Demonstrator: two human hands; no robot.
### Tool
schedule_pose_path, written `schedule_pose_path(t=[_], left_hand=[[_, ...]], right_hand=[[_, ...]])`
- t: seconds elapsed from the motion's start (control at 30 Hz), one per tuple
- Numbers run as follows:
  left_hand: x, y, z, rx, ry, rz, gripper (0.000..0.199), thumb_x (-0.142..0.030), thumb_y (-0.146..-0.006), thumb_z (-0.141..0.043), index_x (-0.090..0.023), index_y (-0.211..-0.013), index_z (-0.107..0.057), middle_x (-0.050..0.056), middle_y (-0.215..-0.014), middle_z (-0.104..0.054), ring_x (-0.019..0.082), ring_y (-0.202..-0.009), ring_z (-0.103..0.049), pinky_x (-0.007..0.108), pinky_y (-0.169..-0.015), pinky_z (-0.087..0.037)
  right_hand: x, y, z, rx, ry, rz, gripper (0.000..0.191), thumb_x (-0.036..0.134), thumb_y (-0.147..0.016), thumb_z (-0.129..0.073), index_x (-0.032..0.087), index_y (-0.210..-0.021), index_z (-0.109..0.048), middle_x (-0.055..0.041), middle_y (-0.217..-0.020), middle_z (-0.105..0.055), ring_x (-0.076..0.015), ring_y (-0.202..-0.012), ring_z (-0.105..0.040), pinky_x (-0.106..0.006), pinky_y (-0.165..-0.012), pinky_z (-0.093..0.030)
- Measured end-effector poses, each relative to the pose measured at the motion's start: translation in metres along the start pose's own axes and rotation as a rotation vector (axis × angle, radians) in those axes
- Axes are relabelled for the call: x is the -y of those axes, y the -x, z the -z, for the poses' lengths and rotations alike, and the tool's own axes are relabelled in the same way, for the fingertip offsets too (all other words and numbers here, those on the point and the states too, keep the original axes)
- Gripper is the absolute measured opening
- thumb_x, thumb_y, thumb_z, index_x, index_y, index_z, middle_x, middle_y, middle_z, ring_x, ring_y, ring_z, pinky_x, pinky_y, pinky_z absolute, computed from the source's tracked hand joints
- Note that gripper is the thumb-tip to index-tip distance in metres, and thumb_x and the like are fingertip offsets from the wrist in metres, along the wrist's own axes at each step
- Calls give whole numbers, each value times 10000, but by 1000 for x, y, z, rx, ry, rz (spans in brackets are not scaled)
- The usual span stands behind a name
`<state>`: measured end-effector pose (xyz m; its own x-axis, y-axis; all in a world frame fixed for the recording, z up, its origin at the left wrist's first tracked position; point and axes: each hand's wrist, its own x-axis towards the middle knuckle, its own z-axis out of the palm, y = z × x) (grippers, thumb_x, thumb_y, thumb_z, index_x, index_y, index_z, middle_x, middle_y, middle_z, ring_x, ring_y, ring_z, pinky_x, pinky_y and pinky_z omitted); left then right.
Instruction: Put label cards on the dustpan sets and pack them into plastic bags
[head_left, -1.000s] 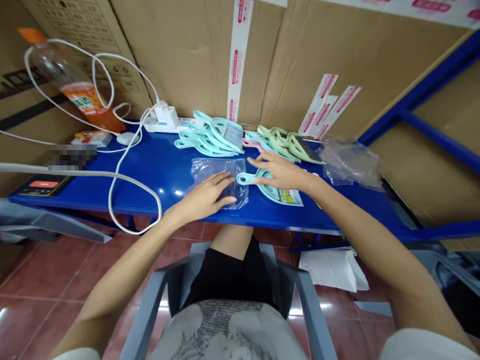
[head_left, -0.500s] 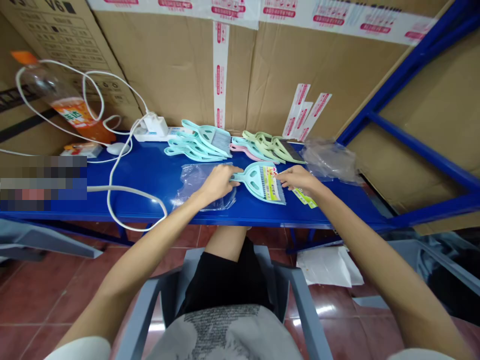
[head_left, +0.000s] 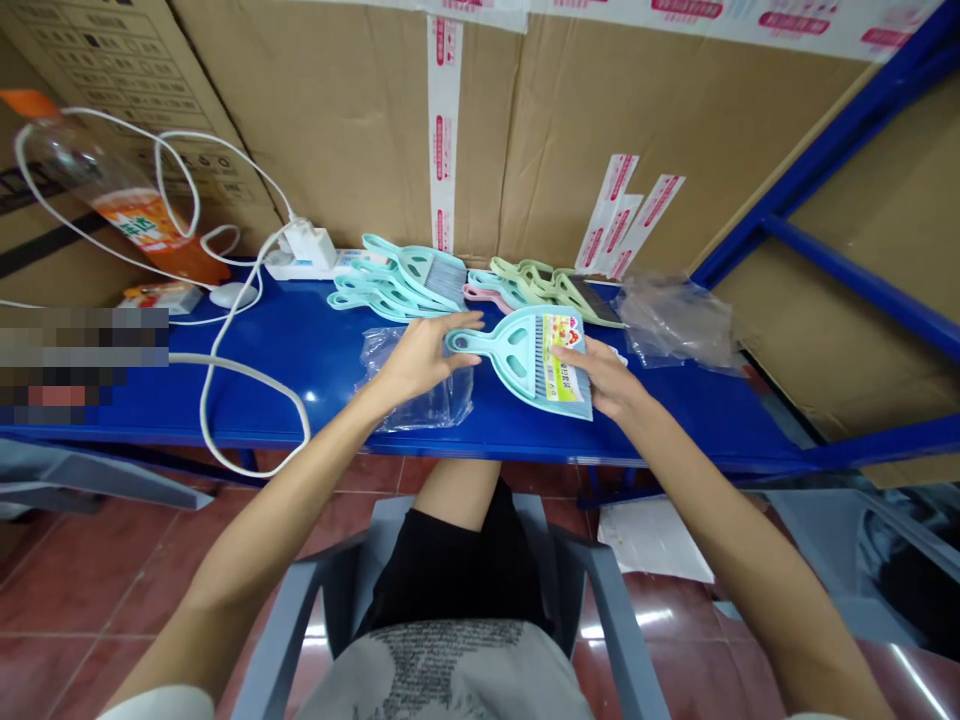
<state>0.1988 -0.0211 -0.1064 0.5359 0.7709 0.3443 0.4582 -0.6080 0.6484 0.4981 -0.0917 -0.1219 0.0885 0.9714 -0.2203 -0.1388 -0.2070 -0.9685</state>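
Observation:
A light blue dustpan-and-brush set (head_left: 511, 362) is raised a little over the blue table, its handle pointing left. Across its bristles lies a yellow-green label card (head_left: 559, 345). My right hand (head_left: 604, 372) grips the wide end at the right, thumb on the card and the other fingers mostly hidden underneath. Around the handle's end, my left hand (head_left: 424, 352) has its thumb and fingers spread apart, not closed on it. Beneath that hand lies a clear plastic bag (head_left: 431, 405).
Behind are stacked light blue dustpan sets (head_left: 397, 290) and green ones (head_left: 555, 285), with a pink handle (head_left: 486, 294) among them. More clear plastic (head_left: 675, 315) lies right. At left are a white cable (head_left: 206, 400), a power strip (head_left: 289, 268) and an orange drink bottle (head_left: 150, 220).
The dustpan set has come up off the table, toward me. My right hand now grips its wide end rather than pinching at the card; my left fingers have opened at the handle.

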Motion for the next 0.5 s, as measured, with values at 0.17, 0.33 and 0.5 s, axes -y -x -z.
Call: schedule_pose_path(t=[0.17,0.33,0.5], left_hand=[[-5,37,6,-103,-384,238,407,-391,-1080,-635,-184,-1409,-757,171,-1404,-795,370,-1284,-766,473,-1063,-607],[-24,48,-17,21,-666,502,577,-661,-1063,-598,-137,-1223,-781,234,-1100,-834,466,-1070,-803,495,-843,-615],[-21,38,-23,131,-696,542,353,-369,-1067,-529,-166,-1091,-817,226,-1067,-833,422,-1039,-816,442,-798,-597]], right_hand=[[11,-2,3,-76,-18,88,629,408,-621,-1058,233,-1140,-748,-105,-1189,-867,-358,-1134,-829,-493,-994,-693],[19,-5,-22,-19,-14,67,528,293,-647,-1038,228,-1091,-761,-94,-1146,-875,-356,-1131,-833,-488,-992,-698],[6,-1,-23,-71,69,-74,404,212,-697,-1001,208,-1024,-764,-106,-1069,-881,-337,-988,-859,-467,-892,-722]])
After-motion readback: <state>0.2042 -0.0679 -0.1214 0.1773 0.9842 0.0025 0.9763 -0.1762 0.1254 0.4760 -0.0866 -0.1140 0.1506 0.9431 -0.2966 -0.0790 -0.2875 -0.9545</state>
